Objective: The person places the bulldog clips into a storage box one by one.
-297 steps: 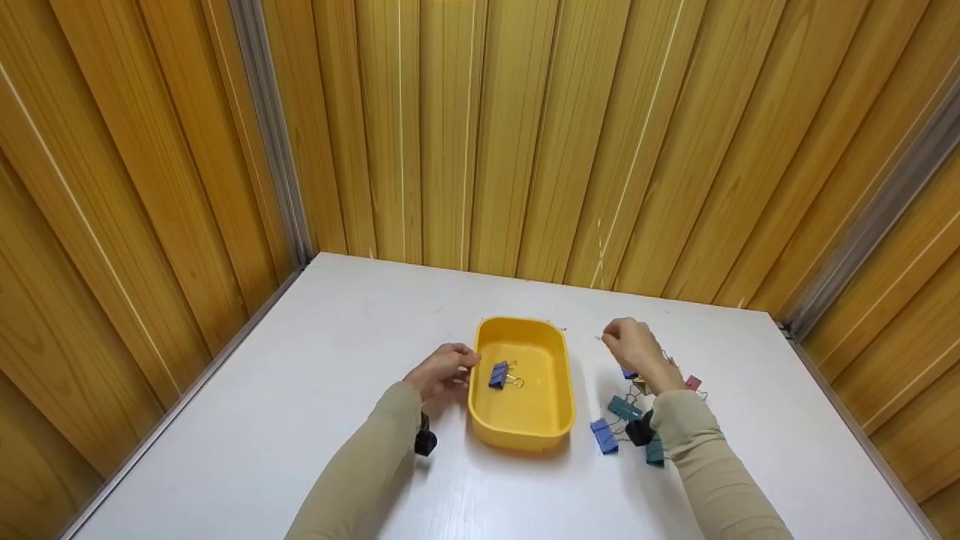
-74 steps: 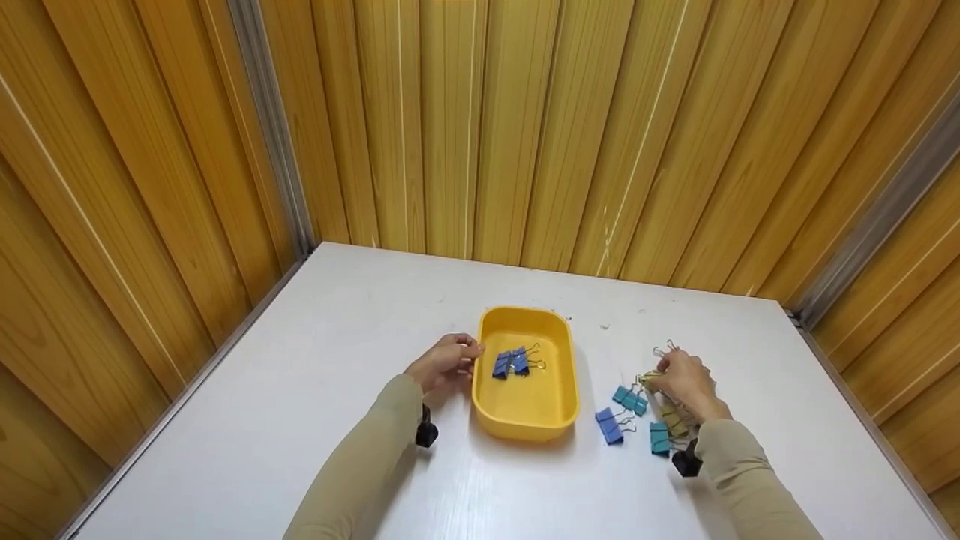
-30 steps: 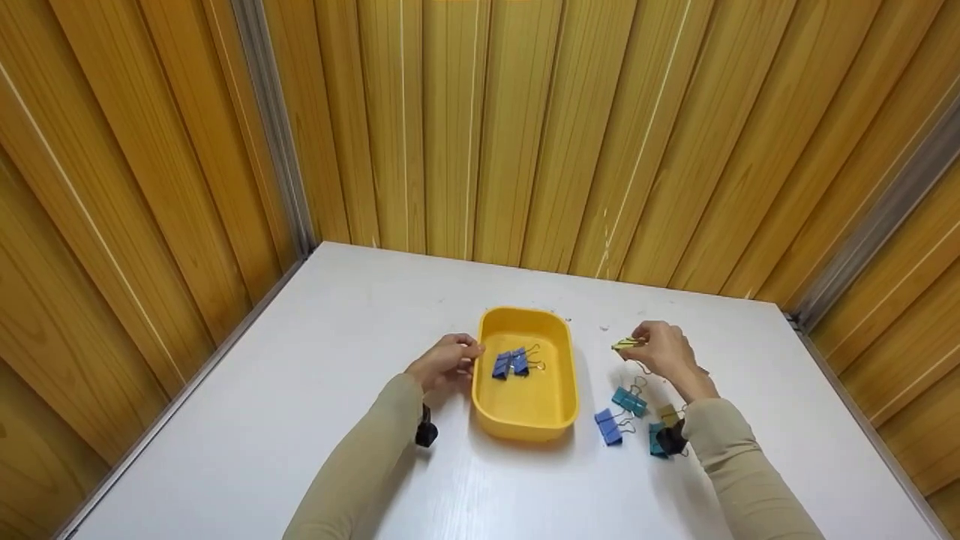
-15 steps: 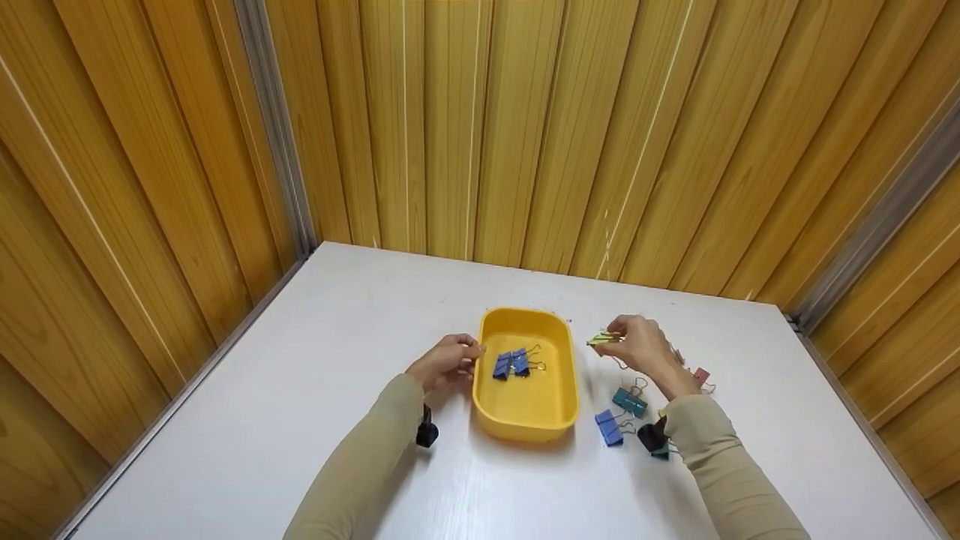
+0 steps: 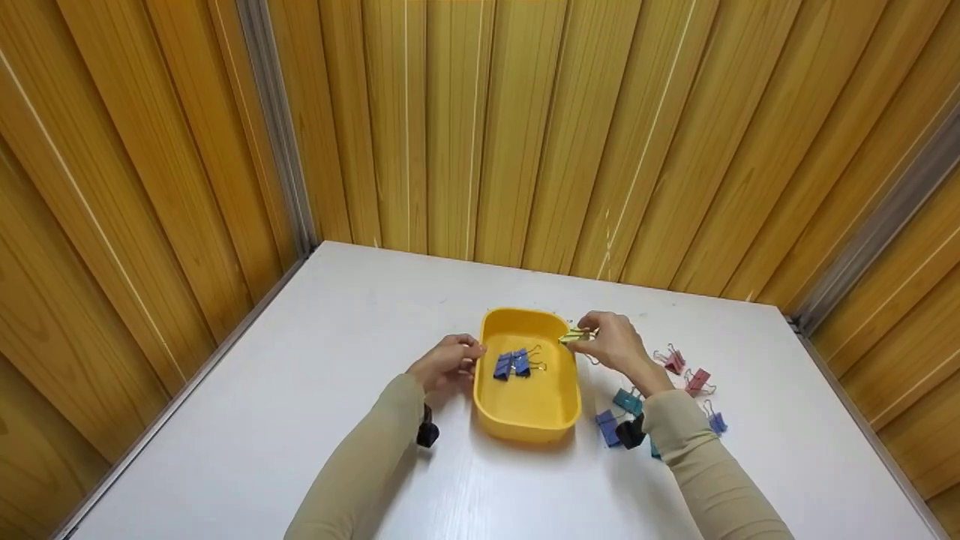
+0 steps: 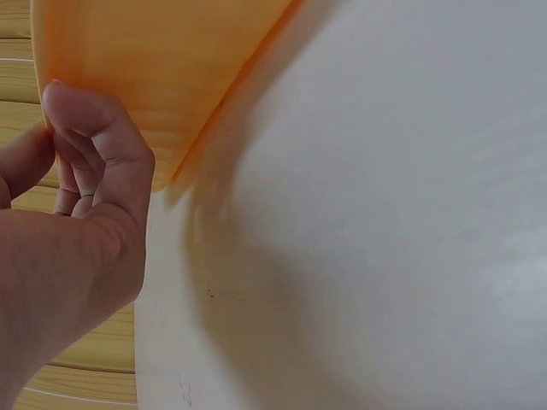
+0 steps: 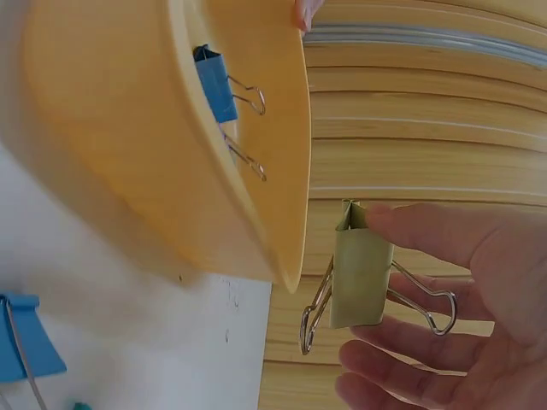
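A yellow tray (image 5: 525,433) stands on the white table, with two blue binder clips (image 5: 522,362) lying side by side in it. My left hand (image 5: 444,361) pinches the tray's left rim; in the left wrist view, the thumb and fingers of that hand (image 6: 94,179) close on the rim. At the tray's upper right rim, my right hand (image 5: 615,345) pinches a yellow-green binder clip (image 5: 574,337). The right wrist view shows this clip (image 7: 361,278) upright between thumb and fingers, its wire handles spread, beside the tray wall (image 7: 128,128).
Right of the tray lie a teal clip (image 5: 627,401), a blue clip (image 5: 608,428), two pink clips (image 5: 698,380) and another blue clip (image 5: 718,423). My right sleeve partly covers the group. Wood-patterned walls (image 5: 450,135) rise behind and beside the table.
The right hand has picked up the yellow-green clip from the pile and moved left to the tray's rim. A second blue clip has joined the first in the tray. The left hand keeps its hold.
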{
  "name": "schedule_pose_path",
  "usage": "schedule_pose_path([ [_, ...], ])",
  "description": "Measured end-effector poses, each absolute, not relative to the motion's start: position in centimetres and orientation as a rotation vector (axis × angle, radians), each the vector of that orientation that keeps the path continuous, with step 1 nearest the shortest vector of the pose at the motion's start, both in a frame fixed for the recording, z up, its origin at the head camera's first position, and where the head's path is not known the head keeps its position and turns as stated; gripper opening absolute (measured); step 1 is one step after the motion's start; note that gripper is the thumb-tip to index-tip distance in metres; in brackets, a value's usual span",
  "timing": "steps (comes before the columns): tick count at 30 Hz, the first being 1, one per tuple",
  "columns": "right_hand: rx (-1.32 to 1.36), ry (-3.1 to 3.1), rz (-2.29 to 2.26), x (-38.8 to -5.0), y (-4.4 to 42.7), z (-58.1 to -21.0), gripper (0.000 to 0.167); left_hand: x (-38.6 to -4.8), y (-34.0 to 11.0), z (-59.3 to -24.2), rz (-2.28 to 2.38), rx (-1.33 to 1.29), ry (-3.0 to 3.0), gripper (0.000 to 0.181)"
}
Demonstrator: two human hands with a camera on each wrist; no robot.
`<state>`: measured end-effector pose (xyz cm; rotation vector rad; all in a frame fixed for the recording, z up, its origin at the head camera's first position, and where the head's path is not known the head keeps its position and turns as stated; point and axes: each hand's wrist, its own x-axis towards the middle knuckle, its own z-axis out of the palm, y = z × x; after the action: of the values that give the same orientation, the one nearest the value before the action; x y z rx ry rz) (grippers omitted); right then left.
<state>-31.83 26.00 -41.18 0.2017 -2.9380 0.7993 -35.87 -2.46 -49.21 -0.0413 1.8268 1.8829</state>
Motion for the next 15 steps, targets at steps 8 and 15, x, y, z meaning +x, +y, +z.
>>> schedule_pose_path([
  [8,0.225,-2.951,0.834,-31.9,24.0,-41.4,0.042,-36.0,-2.5,-49.1,1.86,-0.063,1.848,0.01],
  [15,0.34,-2.92,0.764,-31.8,22.8,-42.3,0.04,-35.9,-2.6,-49.1,1.862,-0.059,1.848,0.011],
])
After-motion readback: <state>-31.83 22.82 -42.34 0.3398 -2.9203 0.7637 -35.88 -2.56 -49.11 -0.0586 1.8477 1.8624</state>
